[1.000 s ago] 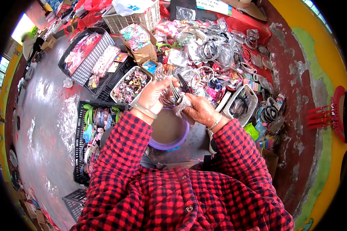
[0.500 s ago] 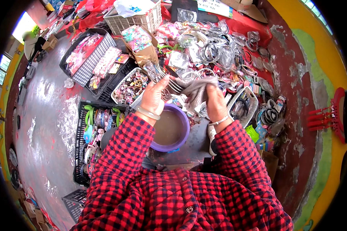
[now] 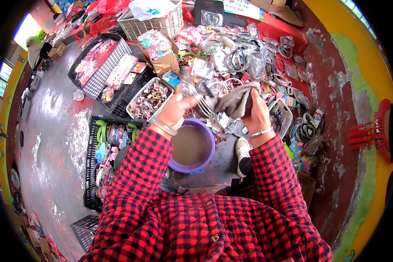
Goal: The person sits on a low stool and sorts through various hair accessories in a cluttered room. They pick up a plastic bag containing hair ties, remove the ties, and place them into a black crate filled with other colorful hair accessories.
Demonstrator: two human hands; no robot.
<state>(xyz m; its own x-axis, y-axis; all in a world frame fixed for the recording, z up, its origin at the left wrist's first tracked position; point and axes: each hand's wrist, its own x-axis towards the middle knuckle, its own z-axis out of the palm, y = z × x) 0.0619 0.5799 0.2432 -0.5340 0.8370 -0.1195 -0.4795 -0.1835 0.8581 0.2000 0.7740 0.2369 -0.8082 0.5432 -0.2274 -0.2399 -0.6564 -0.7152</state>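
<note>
My left hand (image 3: 177, 108) is closed on a bunch of thin, shiny curved bands (image 3: 206, 107) that look like headbands, blurred by motion. A grey-brown cloth (image 3: 236, 102) is gripped by my right hand (image 3: 258, 114), bunched between thumb and fingers. The cloth lies close to the ends of the bands; whether they touch I cannot tell. Below my hands stands a purple basin (image 3: 212, 144) holding murky water (image 3: 190, 147).
A white basket (image 3: 133, 107) of small hair accessories and a black crate (image 3: 91, 174) of headbands stand left. Bagged headbands (image 3: 240, 59) pile up ahead. At right is another white basket (image 3: 288, 114). A person (image 3: 36, 52) is far left.
The cloth, earlier stretched up against the bands, is now drawn to the right and bunched in my right hand. My left hand has moved slightly, and the bands have dipped.
</note>
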